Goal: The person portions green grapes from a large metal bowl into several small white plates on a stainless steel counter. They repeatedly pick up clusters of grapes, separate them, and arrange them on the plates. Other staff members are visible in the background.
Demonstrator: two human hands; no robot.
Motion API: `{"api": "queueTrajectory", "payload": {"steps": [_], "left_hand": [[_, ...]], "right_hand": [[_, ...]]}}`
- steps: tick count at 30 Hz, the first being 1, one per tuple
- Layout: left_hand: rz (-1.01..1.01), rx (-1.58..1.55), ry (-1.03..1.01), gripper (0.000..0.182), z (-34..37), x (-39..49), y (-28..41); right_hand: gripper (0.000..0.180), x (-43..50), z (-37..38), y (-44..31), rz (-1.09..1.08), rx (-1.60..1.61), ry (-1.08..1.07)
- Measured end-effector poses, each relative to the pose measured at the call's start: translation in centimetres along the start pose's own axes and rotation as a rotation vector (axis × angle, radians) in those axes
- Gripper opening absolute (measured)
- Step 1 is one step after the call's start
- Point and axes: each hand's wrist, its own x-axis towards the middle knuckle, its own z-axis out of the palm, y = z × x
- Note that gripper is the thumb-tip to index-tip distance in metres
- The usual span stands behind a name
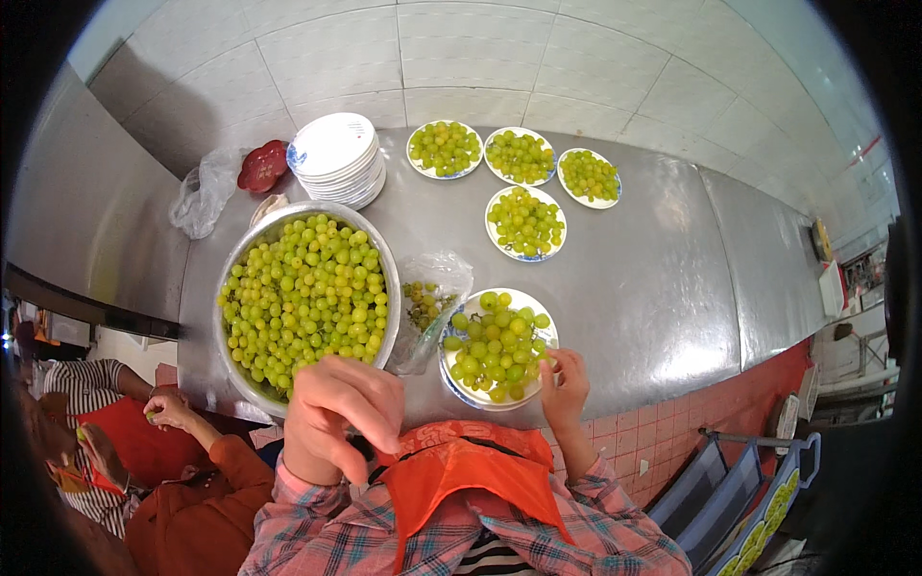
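Observation:
My left hand [344, 414] is raised near the camera, fingers bent, with a gap between thumb and forefinger and nothing visible in it. Behind it stands a large metal basin [392, 288] heaped with loose green grapes [302, 295]. My right hand [565, 381] pinches a green grape [542, 356] at the right rim of a white plate [529, 299] with a blue pattern. On this plate lies a pile of green grapes [493, 345]. Between basin and plate, a clear plastic bag [443, 270] lies around stems and darker grapes [425, 302].
Several plates of grapes [526, 223] stand toward the tiled wall [468, 47] on the metal table [648, 288]. Behind the basin are a stack of white plates [335, 147], a red dish [262, 167] and a plastic bag [205, 194]. Other people [194, 497] are at the left.

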Motion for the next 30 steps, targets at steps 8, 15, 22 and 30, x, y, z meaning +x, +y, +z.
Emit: {"api": "queueTrajectory", "payload": {"steps": [8, 15, 22, 30], "left_hand": [[-0.796, 0.682, 0.703, 0.017, -7.2, -7.8, -17.5], [-0.742, 1.295, 0.533, 0.031, -4.6, -8.6, -20.8], [-0.824, 1.231, 0.623, 0.051, -3.2, -8.3, -20.7], [-0.843, 1.232, 0.727, 0.061, -2.8, -6.3, -18.5]], "right_hand": [[0.015, 0.3, -0.6, 8.0, 0.386, 0.096, -0.126], [0.017, -2.1, 0.6, 7.0, 0.402, 0.131, -0.035], [0.016, -2.5, 0.6, 5.5, 0.497, 0.242, -0.024], [0.018, 0.4, -0.9, 2.2, 0.775, 0.686, -0.234]]}}
